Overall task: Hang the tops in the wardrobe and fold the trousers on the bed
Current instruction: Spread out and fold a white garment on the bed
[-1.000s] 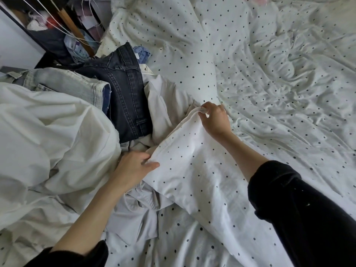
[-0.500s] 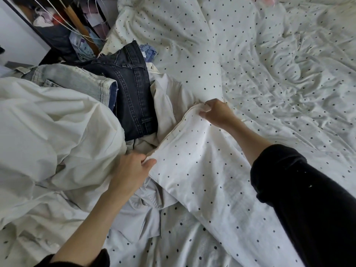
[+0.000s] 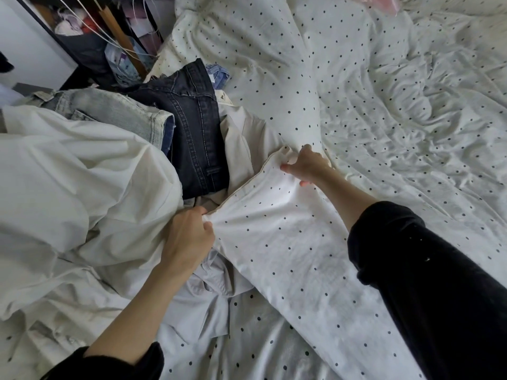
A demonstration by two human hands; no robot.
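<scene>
While both your hands grip the dotted duvet's edge, left hand [image 3: 189, 237] bunching it, right hand [image 3: 304, 167] pinching the corner, nothing's hung or folded yet. Dark jeans [image 3: 197, 138] & light jeans [image 3: 115, 113] lie unfolded just beyond that edge, pale top [image 3: 247, 144] beside them; wardrobe [image 3: 90, 34] further back.
</scene>
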